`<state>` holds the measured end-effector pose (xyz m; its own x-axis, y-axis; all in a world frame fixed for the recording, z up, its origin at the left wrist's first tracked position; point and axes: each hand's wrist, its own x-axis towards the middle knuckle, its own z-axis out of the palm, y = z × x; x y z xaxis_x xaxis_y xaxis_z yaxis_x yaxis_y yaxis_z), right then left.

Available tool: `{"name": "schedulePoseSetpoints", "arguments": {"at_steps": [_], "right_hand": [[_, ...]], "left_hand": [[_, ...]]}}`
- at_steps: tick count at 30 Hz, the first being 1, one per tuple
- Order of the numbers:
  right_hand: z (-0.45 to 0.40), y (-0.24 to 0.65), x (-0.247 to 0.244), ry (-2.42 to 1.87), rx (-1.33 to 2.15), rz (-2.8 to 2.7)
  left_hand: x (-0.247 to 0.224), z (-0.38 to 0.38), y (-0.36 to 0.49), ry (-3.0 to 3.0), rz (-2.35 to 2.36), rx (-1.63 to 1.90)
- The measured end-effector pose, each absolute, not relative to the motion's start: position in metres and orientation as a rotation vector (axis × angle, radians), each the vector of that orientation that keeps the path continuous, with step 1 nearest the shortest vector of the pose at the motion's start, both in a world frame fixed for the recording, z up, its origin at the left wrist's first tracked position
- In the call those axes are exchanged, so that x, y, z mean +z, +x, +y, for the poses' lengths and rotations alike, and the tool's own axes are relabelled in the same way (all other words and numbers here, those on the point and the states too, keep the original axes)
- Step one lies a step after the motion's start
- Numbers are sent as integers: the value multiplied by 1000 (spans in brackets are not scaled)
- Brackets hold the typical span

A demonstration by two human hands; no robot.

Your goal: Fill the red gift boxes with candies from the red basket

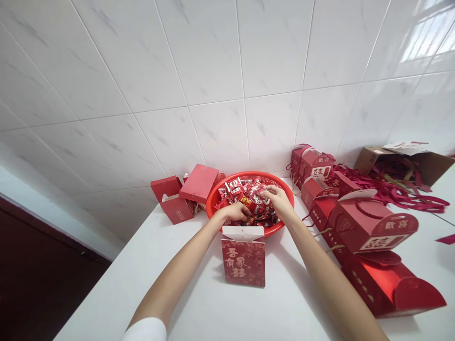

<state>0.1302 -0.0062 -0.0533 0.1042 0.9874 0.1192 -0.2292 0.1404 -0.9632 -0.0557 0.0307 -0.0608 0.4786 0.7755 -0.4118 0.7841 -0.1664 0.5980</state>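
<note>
A round red plastic basket [212, 195] holds a heap of wrapped candies [245, 198], mostly in red wrappers. Reaching in from the near left, my left hand [237, 212] has its fingers bent down among the candies, and its fingertips are partly hidden. At the basket's right side, my right hand [277, 199] pinches a red candy packet [256, 190] between thumb and fingers. In front of the basket stands an upright red gift box [243, 263] with gold characters and its white-lined top flap raised, between my forearms.
Two red boxes, one with its lid up [177, 210] and one box [199, 182] beside it, sit left of the basket. Several handled red boxes [369, 222] line the right side. Behind them lie red ribbons [394, 192] and a cardboard carton [433, 166]. A tiled wall [220, 132] backs the white table [142, 265].
</note>
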Motion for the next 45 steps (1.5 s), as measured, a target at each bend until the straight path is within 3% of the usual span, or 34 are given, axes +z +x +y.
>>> {"name": "schedulePoseSetpoints", "arguments": {"at_steps": [25, 45], "right_hand": [[-4, 132, -57, -988, 1153, -1043], [-5, 132, -55, -1010, 1138, -1072]], "left_hand": [[-53, 27, -56, 1958, 1287, 83], [-49, 23, -59, 1780, 1212, 607]]}}
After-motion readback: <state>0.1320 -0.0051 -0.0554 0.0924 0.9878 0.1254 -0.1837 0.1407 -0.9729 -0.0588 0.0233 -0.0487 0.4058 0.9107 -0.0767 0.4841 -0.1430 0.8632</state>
